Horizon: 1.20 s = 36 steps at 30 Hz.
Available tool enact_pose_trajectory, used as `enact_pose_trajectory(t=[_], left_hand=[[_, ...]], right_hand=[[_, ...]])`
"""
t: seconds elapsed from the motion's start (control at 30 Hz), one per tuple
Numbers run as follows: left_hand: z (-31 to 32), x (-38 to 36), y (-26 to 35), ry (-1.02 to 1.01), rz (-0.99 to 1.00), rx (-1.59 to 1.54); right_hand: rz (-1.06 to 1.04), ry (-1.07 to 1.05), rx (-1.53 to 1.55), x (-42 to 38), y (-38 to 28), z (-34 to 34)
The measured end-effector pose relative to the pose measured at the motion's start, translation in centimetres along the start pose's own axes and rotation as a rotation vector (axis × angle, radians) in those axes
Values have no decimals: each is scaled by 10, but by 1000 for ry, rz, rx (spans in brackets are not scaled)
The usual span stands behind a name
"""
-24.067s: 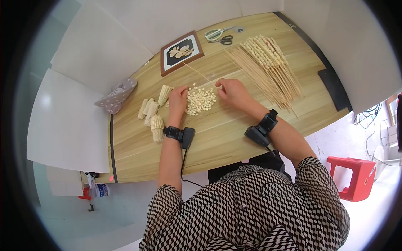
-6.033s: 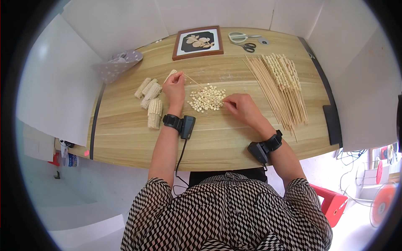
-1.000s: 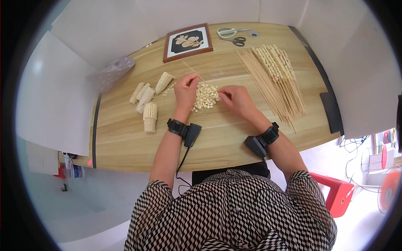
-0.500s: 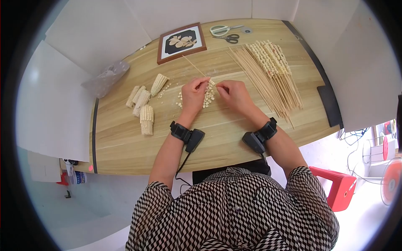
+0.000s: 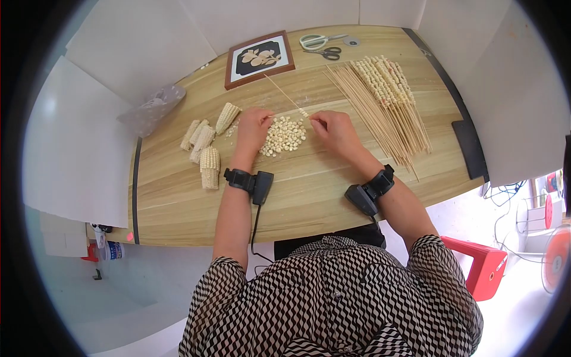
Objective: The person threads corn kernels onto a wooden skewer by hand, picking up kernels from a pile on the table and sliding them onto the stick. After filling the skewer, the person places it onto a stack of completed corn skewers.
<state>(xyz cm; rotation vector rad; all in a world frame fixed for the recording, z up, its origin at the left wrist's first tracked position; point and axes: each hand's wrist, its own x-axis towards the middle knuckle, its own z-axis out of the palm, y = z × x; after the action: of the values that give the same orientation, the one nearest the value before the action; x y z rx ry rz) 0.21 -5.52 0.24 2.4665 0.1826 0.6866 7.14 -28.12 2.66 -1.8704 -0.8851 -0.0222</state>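
Pinched in my right hand [image 5: 334,130] is a thin wooden skewer [image 5: 282,91], which slants up and away to the left. A short row of corn kernels [image 5: 304,113] is threaded on it close to my fingertips. My left hand [image 5: 253,126] is at the upper left edge of a pile of loose corn kernels [image 5: 284,137], its thumb and fingers pressed together. Whatever is between those fingertips is too small to make out. The loose kernels lie spread on the wooden table [image 5: 285,196] between both hands.
Partly stripped corn cobs [image 5: 204,138] lie at the left, beside a whole-looking cob piece [image 5: 227,118]. Bare skewers [image 5: 369,113] and kernel-filled skewers [image 5: 386,83] lie at the right. Behind are a framed picture [image 5: 229,76], scissors [image 5: 314,41] and dark scissors [image 5: 330,53].
My left hand has moved left, off the skewer and the threaded kernels, uncovering the kernel pile. My right hand now grips the skewer near the threaded kernels and has barely shifted.
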Motion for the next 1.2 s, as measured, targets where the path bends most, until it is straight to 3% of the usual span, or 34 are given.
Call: enact_pose_trajectory(t=[0.07,0.2,0.3,0.37,0.4,0.47,0.7,0.77,0.93,1.2], left_hand=[[2,1,3,-100,88,48],[0,1,11,-115,47,63],[-1,1,13,-131,-26,49],[-1,1,14,-113,-242,-88],[1,1,14,-111,-243,-88],[4,1,11,81,-396,-444],[-1,3,-3,228,-514,-737],[-2,3,-11,246,-551,-955],[-5,1,-22,389,-603,-1070],[-8,2,-30,514,-616,-1126]], right_hand=[[4,-2,-4,0,0,0],[-3,-9,-17,0,0,0],[-2,-16,-18,0,0,0],[0,-20,-18,0,0,0],[-6,-20,-23,0,-1,0],[-15,-20,-28,0,-1,0],[-37,-74,17,-1,-5,4],[-50,-111,31,-2,-7,5],[-71,-246,26,-4,-14,5],[-89,-295,16,-5,-14,7]])
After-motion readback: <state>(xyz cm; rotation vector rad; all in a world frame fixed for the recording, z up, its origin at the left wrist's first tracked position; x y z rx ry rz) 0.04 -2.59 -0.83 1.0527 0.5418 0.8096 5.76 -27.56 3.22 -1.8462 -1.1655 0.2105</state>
